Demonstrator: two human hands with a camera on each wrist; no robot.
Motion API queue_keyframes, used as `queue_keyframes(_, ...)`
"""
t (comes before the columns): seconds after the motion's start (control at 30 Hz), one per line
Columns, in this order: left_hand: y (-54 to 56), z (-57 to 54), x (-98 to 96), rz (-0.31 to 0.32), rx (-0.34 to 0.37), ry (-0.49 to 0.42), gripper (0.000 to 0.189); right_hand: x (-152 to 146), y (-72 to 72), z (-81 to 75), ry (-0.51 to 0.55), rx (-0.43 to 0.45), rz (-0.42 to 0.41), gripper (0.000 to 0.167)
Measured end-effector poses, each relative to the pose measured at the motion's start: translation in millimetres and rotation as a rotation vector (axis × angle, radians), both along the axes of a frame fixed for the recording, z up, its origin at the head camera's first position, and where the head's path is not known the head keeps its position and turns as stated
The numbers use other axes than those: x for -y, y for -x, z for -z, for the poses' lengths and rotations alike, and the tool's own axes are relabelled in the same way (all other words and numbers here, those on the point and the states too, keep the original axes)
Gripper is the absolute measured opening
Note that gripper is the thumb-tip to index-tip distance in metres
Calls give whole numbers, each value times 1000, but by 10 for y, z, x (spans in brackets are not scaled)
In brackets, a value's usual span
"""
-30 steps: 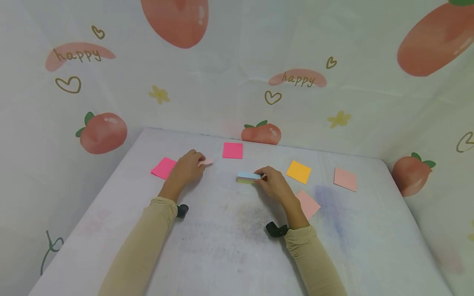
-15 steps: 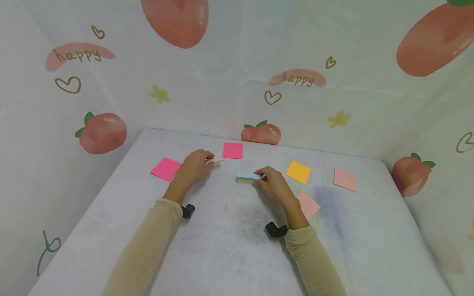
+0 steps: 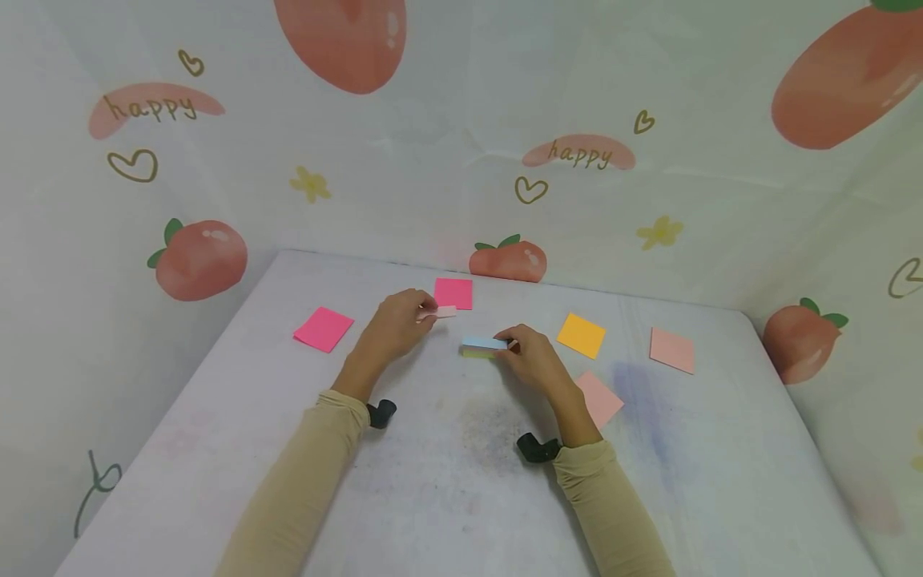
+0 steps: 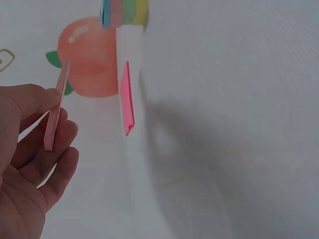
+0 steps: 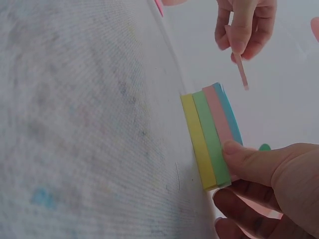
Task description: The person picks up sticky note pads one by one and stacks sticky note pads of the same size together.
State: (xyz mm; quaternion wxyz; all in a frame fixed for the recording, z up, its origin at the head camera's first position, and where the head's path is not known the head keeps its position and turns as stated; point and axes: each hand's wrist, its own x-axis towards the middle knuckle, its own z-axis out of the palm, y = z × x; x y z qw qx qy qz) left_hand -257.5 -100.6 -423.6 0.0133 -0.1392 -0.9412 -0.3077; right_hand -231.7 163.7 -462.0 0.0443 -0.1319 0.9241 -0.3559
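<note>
While right hand (image 3: 534, 358) pinches stack (image 5: 212, 129) by right end, left hand (image 3: 400, 323) pinches pink pad (image 4: 53, 124), apart, far-left of it; probably stacking step, next move calling for pad squared onto stack.

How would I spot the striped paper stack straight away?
At the white table, find the person's right hand. It holds the stack, layered yellow, green, pink and blue. The flat squares lying around it each show one colour.
</note>
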Motion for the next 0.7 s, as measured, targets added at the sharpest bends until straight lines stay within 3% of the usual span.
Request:
queue_keyframes(0.33,-12,44,-162,47,-68,-21,23,-4,10,5,-13,-3,0,29)
queue_keyframes(0.7,-85,36,-321,49,-10,-64,26,2,9,4,-9,-11,1,29)
